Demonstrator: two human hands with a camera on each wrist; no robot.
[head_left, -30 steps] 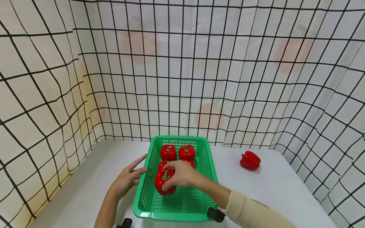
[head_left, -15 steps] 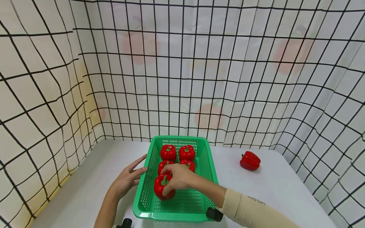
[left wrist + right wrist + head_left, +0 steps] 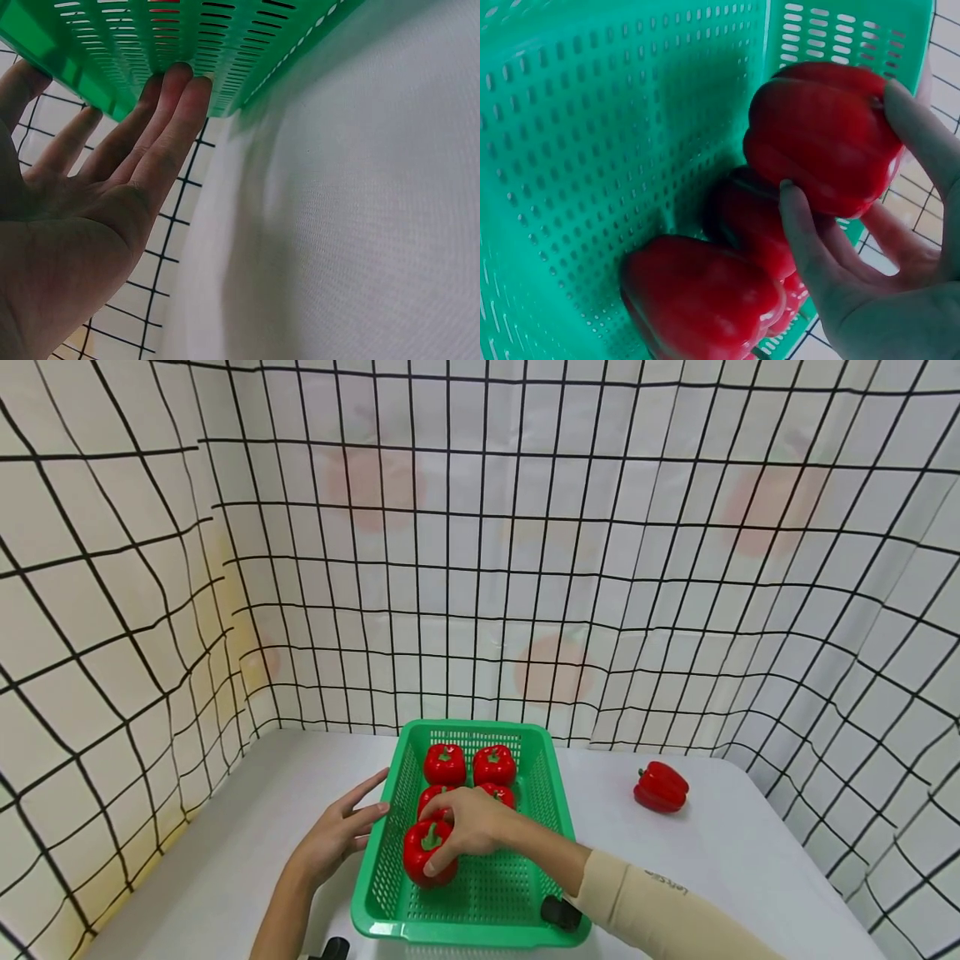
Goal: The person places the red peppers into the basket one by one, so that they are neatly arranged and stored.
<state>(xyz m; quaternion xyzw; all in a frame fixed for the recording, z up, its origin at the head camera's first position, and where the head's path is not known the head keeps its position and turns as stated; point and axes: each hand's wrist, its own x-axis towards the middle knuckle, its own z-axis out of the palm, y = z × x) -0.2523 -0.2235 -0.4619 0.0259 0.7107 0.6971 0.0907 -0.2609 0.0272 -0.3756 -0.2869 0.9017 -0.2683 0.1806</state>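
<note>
A red bell pepper point(image 3: 418, 862) is in my right hand point(image 3: 472, 821), with thumb and fingers about its top, inside the green basket point(image 3: 465, 933). In the right wrist view this pepper point(image 3: 817, 135) is near the basket wall, close to other peppers; whether it touches the basket floor I cannot tell. My left hand point(image 3: 333, 837) is at the basket's left side, fingers extended. From the left wrist, the fingertips of the left hand point(image 3: 97, 199) touch the slotted outer wall of the basket point(image 3: 124, 56).
Several more red bell peppers, such as one at the back left point(image 3: 445, 765) and one at the back right point(image 3: 493, 766), stand in the basket's far part. Another pepper point(image 3: 661, 787) lies on the white table point(image 3: 697, 868) to the right. Black netting surrounds the table.
My right hand has brought its pepper a little toward the basket's near end, away from the pepper behind. The left hand keeps its place. The head view has shifted slightly.
</note>
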